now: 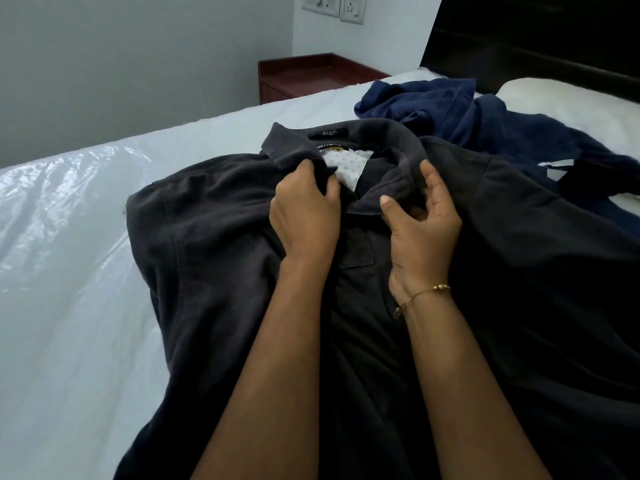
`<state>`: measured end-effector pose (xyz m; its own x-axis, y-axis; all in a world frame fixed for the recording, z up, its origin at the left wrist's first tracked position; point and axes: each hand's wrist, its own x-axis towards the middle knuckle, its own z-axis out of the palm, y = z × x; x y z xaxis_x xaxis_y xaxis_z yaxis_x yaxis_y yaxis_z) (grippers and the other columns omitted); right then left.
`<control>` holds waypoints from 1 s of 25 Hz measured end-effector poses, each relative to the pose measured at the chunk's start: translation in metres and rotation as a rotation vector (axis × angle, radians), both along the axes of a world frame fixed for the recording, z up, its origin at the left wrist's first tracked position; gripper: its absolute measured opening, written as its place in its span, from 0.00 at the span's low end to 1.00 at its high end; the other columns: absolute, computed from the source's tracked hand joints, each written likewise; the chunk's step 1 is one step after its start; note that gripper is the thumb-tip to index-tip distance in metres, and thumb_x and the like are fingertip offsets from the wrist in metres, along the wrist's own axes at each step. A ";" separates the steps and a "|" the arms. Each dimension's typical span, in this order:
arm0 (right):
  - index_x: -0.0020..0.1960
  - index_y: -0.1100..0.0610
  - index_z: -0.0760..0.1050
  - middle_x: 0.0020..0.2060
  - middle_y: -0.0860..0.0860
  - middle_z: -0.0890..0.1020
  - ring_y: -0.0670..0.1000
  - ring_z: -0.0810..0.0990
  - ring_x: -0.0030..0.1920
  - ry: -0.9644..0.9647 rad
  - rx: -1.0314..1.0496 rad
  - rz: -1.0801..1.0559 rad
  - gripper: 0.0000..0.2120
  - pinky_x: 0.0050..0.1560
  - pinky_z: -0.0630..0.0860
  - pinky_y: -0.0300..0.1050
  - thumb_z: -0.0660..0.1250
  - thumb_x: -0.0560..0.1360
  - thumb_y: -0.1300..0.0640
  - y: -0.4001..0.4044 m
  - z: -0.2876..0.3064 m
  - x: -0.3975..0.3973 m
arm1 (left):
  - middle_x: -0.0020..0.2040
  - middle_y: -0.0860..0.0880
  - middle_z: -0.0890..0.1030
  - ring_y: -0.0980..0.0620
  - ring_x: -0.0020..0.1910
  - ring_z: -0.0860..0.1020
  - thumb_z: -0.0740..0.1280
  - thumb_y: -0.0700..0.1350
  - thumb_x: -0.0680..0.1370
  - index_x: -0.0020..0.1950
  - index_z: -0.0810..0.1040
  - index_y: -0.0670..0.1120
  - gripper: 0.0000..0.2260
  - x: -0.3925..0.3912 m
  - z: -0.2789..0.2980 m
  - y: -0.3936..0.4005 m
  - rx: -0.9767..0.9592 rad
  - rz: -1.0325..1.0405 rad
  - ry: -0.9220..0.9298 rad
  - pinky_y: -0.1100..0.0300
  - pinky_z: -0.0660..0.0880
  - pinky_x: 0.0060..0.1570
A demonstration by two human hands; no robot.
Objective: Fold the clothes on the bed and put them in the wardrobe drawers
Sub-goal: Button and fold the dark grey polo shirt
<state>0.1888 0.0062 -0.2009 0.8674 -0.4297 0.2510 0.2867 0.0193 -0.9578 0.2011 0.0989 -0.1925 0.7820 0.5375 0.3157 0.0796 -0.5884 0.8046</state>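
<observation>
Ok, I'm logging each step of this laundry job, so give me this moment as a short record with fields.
garment in work: dark grey collared shirt, spread front-up on the bed
left hand: grips the collar's left side
right hand: holds the collar's right side
waiting: navy blue garment, crumpled beyond the shirt
other: white pillow, wooden nightstand
folding: not yet begun

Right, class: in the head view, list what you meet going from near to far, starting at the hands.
Left hand and right hand at the collar of the dark grey shirt → crumpled navy garment → white pillow → wooden bedside table → wall sockets.
</observation>
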 end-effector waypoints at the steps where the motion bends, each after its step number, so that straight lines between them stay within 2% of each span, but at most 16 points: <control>1: 0.69 0.58 0.68 0.64 0.54 0.74 0.48 0.75 0.63 -0.009 -0.023 0.032 0.30 0.62 0.74 0.46 0.68 0.69 0.72 0.000 0.001 -0.001 | 0.46 0.46 0.81 0.47 0.45 0.78 0.67 0.50 0.76 0.45 0.75 0.43 0.10 -0.005 0.001 -0.001 -0.015 -0.005 -0.054 0.58 0.68 0.41; 3: 0.71 0.59 0.64 0.61 0.54 0.75 0.43 0.78 0.57 -0.073 -0.096 0.030 0.32 0.56 0.76 0.38 0.68 0.69 0.72 -0.001 0.005 -0.004 | 0.43 0.48 0.81 0.49 0.42 0.78 0.70 0.47 0.74 0.46 0.75 0.43 0.08 -0.014 0.006 -0.001 -0.101 -0.006 -0.161 0.59 0.71 0.43; 4: 0.70 0.60 0.64 0.55 0.51 0.77 0.40 0.80 0.50 -0.120 -0.138 -0.003 0.32 0.50 0.77 0.35 0.69 0.69 0.72 0.002 0.007 -0.007 | 0.40 0.49 0.79 0.50 0.40 0.77 0.71 0.45 0.73 0.44 0.73 0.44 0.08 -0.017 0.007 -0.001 -0.138 -0.018 -0.205 0.60 0.70 0.42; 6: 0.66 0.61 0.65 0.45 0.46 0.77 0.38 0.79 0.41 -0.219 -0.224 -0.072 0.27 0.44 0.77 0.34 0.69 0.69 0.71 0.007 0.012 -0.011 | 0.37 0.51 0.75 0.52 0.36 0.72 0.71 0.42 0.73 0.42 0.70 0.45 0.09 -0.019 0.005 -0.001 -0.085 -0.094 -0.301 0.64 0.64 0.37; 9: 0.61 0.61 0.68 0.40 0.45 0.78 0.39 0.78 0.39 -0.269 -0.329 -0.060 0.22 0.44 0.75 0.31 0.69 0.69 0.70 0.012 0.011 -0.012 | 0.41 0.50 0.76 0.56 0.39 0.70 0.69 0.37 0.72 0.43 0.76 0.41 0.03 -0.015 -0.001 -0.002 -0.017 -0.264 -0.358 0.71 0.64 0.38; 11: 0.59 0.60 0.71 0.40 0.46 0.79 0.39 0.78 0.39 -0.262 -0.368 -0.014 0.19 0.43 0.74 0.28 0.68 0.70 0.70 0.013 0.008 -0.011 | 0.44 0.51 0.76 0.57 0.41 0.71 0.68 0.34 0.72 0.47 0.79 0.40 0.05 -0.013 -0.003 0.001 -0.061 -0.333 -0.323 0.76 0.65 0.43; 13: 0.56 0.56 0.72 0.39 0.43 0.79 0.36 0.78 0.38 -0.250 -0.378 0.007 0.17 0.43 0.73 0.27 0.68 0.71 0.70 0.013 0.005 -0.010 | 0.42 0.50 0.79 0.57 0.40 0.74 0.68 0.33 0.72 0.48 0.81 0.40 0.07 -0.012 -0.004 0.005 -0.119 -0.390 -0.284 0.73 0.69 0.43; 15: 0.54 0.54 0.72 0.39 0.40 0.78 0.35 0.78 0.38 -0.226 -0.357 0.008 0.16 0.43 0.73 0.27 0.68 0.71 0.70 0.013 0.003 -0.010 | 0.37 0.54 0.78 0.58 0.36 0.75 0.70 0.33 0.71 0.47 0.81 0.41 0.07 -0.014 -0.003 0.007 -0.169 -0.424 -0.241 0.69 0.72 0.42; 18: 0.52 0.56 0.74 0.39 0.39 0.78 0.34 0.78 0.38 -0.194 -0.336 0.010 0.14 0.43 0.73 0.27 0.68 0.71 0.69 0.013 0.001 -0.009 | 0.34 0.57 0.76 0.59 0.34 0.76 0.71 0.33 0.70 0.46 0.80 0.45 0.09 -0.015 -0.001 0.008 -0.201 -0.429 -0.219 0.69 0.74 0.40; 20: 0.48 0.53 0.73 0.39 0.40 0.79 0.35 0.79 0.38 -0.177 -0.297 0.031 0.13 0.43 0.74 0.29 0.68 0.71 0.69 0.012 0.001 -0.007 | 0.34 0.57 0.78 0.57 0.35 0.78 0.70 0.33 0.71 0.45 0.79 0.47 0.10 -0.017 0.000 0.008 -0.265 -0.433 -0.215 0.66 0.77 0.41; 23: 0.45 0.48 0.72 0.40 0.43 0.80 0.39 0.79 0.39 -0.159 -0.263 0.073 0.16 0.43 0.75 0.32 0.68 0.71 0.69 0.010 0.002 -0.007 | 0.36 0.53 0.80 0.53 0.39 0.80 0.69 0.34 0.72 0.46 0.81 0.45 0.08 -0.018 0.000 0.009 -0.407 -0.452 -0.219 0.61 0.79 0.45; 25: 0.46 0.50 0.73 0.40 0.42 0.79 0.37 0.79 0.39 -0.153 -0.325 0.087 0.14 0.43 0.75 0.30 0.68 0.72 0.69 0.010 0.000 -0.008 | 0.37 0.53 0.81 0.51 0.41 0.81 0.69 0.34 0.74 0.45 0.80 0.47 0.08 -0.017 -0.001 0.009 -0.422 -0.446 -0.208 0.58 0.80 0.47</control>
<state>0.1812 0.0165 -0.2007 0.8391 -0.2326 0.4918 0.4375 -0.2489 -0.8641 0.1843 0.1080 -0.1933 0.9041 0.2862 0.3174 -0.2818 -0.1590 0.9462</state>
